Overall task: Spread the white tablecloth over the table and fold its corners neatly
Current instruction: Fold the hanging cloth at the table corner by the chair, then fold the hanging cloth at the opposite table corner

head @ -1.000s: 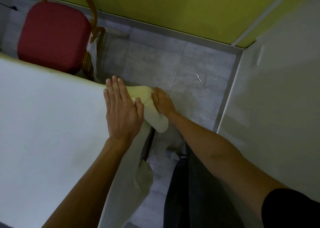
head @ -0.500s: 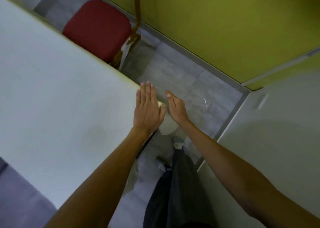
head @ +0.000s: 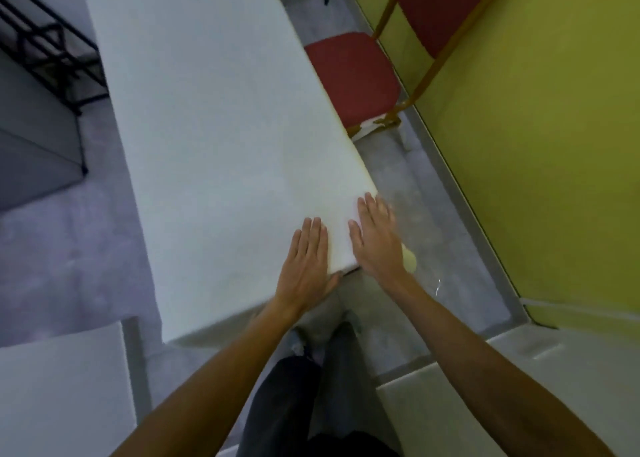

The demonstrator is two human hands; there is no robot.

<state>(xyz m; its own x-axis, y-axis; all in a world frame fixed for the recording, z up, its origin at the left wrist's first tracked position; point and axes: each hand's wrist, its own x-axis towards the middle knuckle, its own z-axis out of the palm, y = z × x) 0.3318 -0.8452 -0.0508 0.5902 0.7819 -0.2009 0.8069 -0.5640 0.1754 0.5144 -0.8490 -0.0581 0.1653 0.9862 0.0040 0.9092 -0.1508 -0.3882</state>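
Note:
The white tablecloth [head: 214, 137] covers the whole long table and lies smooth across the top. Both my hands lie flat on its near right corner. My left hand [head: 306, 266] presses the cloth at the near edge with straight fingers. My right hand [head: 377, 238] rests flat on the corner itself, fingers extended, partly over the table's right edge. A small bit of cloth [head: 410, 260] sticks out below my right hand. The table under the cloth is hidden.
A red chair [head: 353, 75] with a wooden frame stands by the table's right side against a yellow-green wall [head: 536, 144]. A black metal rack [head: 45, 51] stands at far left. White surfaces sit at the near left [head: 62, 387] and near right [head: 554, 359]. My legs stand on grey floor.
The view has swung left so the table now runs away from me. My right hand moved from the hanging cloth beside the corner up onto the tabletop; both hands now lie flat.

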